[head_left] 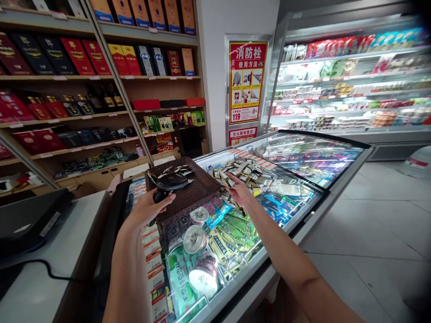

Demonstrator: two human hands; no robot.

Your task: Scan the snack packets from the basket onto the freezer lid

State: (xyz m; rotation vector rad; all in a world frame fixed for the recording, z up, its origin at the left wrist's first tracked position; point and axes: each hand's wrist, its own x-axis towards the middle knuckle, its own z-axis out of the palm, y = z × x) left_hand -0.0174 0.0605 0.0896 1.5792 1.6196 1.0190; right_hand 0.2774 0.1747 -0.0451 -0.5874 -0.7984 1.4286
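Presumably for control, the left hand (pixel 150 206) clasps the scanner (pixel 172 180). The right hand (pixel 241 194) touches packets (pixel 251 172), its pinch unclear.

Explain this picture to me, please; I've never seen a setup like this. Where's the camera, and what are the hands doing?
There is no machine here: these are a person's bare hands, seen by a camera on their head, looking forward and down. The left hand grips a black handheld device, apparently a scanner, over a brown basket. The right hand is at a pile of small packets; whether it grips one is unclear. The basket sits on a glass-topped freezer with tubs inside.
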